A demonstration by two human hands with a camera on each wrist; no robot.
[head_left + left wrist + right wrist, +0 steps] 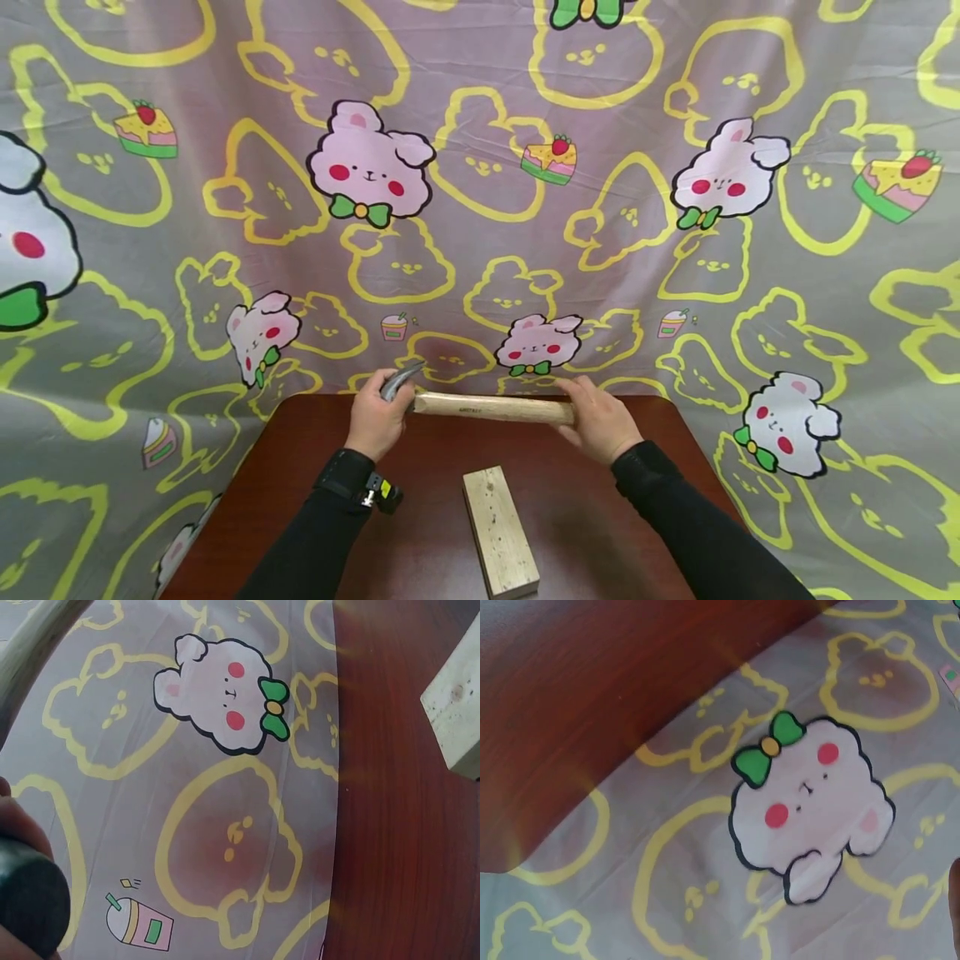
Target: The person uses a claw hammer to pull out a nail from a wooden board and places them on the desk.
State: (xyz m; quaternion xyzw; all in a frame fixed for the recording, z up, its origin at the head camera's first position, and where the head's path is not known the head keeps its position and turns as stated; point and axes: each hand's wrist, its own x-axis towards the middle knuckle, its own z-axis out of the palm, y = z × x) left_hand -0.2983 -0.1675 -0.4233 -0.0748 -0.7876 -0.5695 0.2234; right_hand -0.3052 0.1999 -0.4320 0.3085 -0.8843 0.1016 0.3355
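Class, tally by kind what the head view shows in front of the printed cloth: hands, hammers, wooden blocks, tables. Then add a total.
Hands: 2 (left hand, right hand)
Hammer: 1
Wooden block: 1
Table: 1
Total: 5

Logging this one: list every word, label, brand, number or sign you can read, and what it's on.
None can be read with certainty.
Hammer: one short line of dark lettering on the wooden handle, too small to read.
Wrist device by the left hand: a yellow patch; any print on it is too small to read.
Patterned cloth: cartoon drawings, no legible words.
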